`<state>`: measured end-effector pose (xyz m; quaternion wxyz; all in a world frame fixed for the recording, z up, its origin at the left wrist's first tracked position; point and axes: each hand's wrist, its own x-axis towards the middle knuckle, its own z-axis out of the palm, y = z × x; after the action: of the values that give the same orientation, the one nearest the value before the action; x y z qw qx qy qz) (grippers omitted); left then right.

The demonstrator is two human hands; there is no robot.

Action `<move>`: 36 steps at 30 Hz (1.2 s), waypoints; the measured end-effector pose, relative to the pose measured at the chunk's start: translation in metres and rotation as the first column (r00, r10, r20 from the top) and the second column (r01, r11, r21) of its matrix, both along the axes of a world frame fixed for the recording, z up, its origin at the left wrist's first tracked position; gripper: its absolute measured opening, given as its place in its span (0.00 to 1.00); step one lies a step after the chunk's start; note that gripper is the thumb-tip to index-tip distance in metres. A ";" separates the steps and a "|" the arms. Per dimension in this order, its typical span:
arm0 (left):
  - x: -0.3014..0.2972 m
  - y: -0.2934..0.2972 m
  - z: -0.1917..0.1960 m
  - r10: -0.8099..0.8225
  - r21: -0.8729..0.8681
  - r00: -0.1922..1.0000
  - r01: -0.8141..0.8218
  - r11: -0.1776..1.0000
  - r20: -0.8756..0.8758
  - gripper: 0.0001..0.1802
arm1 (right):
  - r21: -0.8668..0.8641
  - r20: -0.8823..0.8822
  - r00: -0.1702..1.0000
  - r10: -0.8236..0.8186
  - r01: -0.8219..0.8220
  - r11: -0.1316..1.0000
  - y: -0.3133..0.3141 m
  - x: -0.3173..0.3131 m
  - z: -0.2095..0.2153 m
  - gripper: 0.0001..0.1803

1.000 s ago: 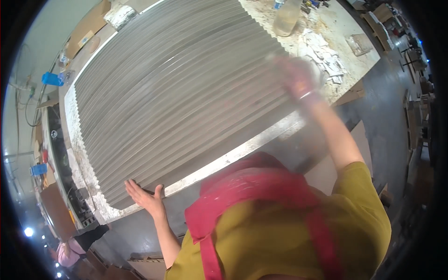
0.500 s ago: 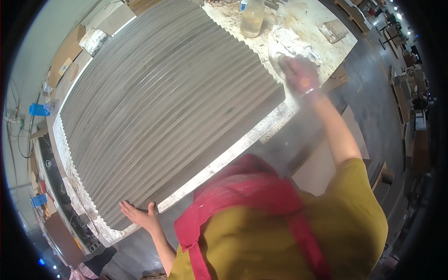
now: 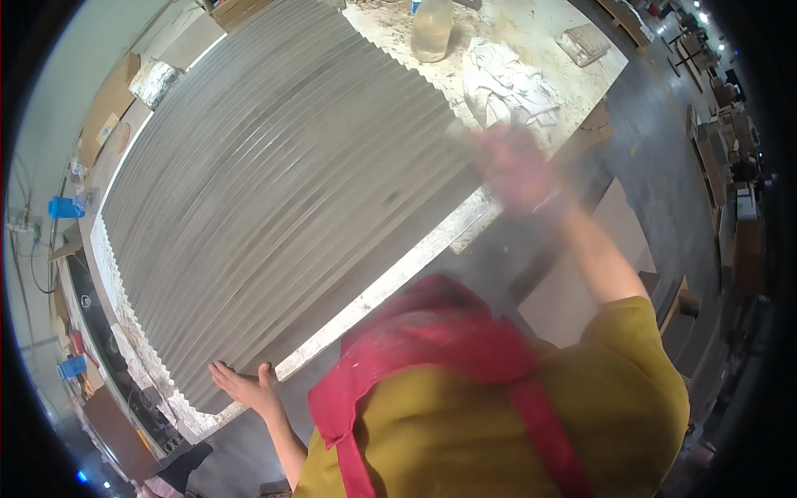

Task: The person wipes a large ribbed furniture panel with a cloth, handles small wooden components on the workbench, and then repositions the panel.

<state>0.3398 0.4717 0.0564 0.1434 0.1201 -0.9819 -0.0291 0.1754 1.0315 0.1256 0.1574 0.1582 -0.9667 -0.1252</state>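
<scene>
A large grey ribbed panel (image 3: 282, 183), its ridges running from lower left to upper right, lies on a white, stained worktable (image 3: 374, 303). At the panel's near left corner rests my left hand (image 3: 246, 388), open, with fingers stretched over the edge and thumb apart. My right hand (image 3: 516, 170) is at the panel's right edge, smeared by motion and pinkish, perhaps gloved. Something pale and blurred shows by its fingertips; whether the hand grips it I cannot make out. Just beyond this hand is a crumpled white cloth (image 3: 508, 83).
A bottle of cloudy liquid (image 3: 432, 31) stands at the table's far side. A small wrapped block (image 3: 583, 44) lies near its right corner. Past the left edge are a blue cup (image 3: 65, 207) and cardboard (image 3: 106, 112). A large flat sheet (image 3: 594, 257) is below on the right.
My right hand has moved left and slightly down, from beside the cloth to the panel's right edge. The cloth stays on the table. My left hand keeps its place on the corner.
</scene>
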 end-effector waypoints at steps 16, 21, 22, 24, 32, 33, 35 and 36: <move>-0.010 -0.002 0.016 0.000 0.000 0.994 0.000 1.000 0.111 0.61 | -0.556 0.445 0.771 0.455 -0.160 0.816 -0.257 0.041 -0.011 0.14; -0.001 -0.008 0.017 -0.011 0.113 0.996 0.001 0.994 0.086 0.61 | -0.382 -0.009 0.999 -0.037 0.031 0.924 -0.103 0.019 -0.027 0.21; -0.001 -0.009 0.015 -0.021 0.116 0.995 0.010 0.993 0.094 0.60 | -0.330 -0.005 0.971 -0.240 0.225 0.917 -0.072 0.018 -0.016 0.21; -0.005 -0.010 0.013 -0.042 0.130 0.995 0.030 0.991 0.086 0.59 | -0.294 0.010 0.949 -0.314 0.303 0.906 -0.054 0.017 0.005 0.21; 0.017 -0.087 0.035 -0.068 0.057 0.990 0.061 0.997 0.127 0.60 | -0.448 0.065 0.993 -0.096 0.115 0.886 -0.145 0.045 -0.014 0.21; 0.020 -0.103 0.032 -0.038 0.053 0.994 0.032 0.998 0.102 0.61 | -0.515 0.084 0.967 -0.240 0.248 0.820 -0.137 0.035 0.002 0.19; 0.028 -0.131 0.036 0.008 0.049 0.989 -0.015 0.999 0.150 0.61 | -0.546 0.000 1.000 -0.024 0.020 0.838 -0.176 0.025 -0.011 0.19; 0.030 -0.133 0.036 0.018 0.047 0.988 -0.025 0.999 0.156 0.61 | -0.530 -0.071 0.988 0.137 -0.154 0.834 -0.219 0.019 -0.004 0.20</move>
<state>0.3698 0.3385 0.0920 0.0635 0.1361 -0.9878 -0.0421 0.1942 0.8121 0.1214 0.2189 0.1794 -0.9459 0.1585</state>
